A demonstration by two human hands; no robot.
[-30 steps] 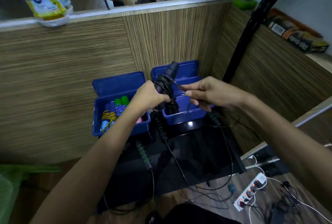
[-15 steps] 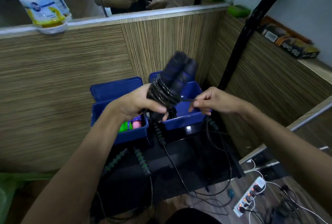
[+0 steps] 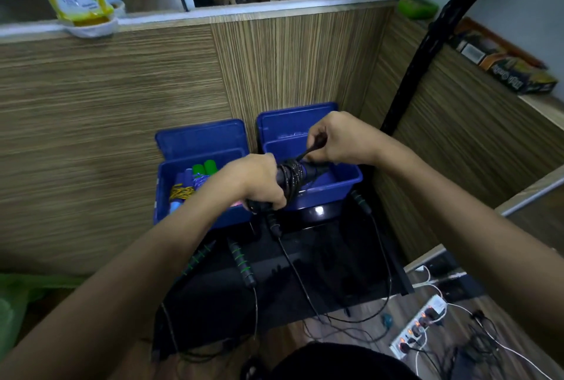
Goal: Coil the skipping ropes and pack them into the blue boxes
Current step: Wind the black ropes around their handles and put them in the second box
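Gripping the black rope bundle (image 3: 293, 176) in the left hand (image 3: 259, 182), over the right blue box (image 3: 351, 179); pinching the cord end (image 3: 311, 149) in the right hand (image 3: 338, 141). Keeping wraps tight, tucking the end under. Counting: two blue boxes, left blue box (image 3: 171, 193) already holding coloured ropes; four loose handles (image 3: 241, 263) lying on the tabletop (image 3: 335, 273).

the wrapped rope handles (image 3: 294, 176), held upright above the right blue box (image 3: 345, 176) half a second ago, have been tipped flat over its front rim by the left hand (image 3: 259, 182). the cord end has been lifted above that box by the right hand (image 3: 341, 141).
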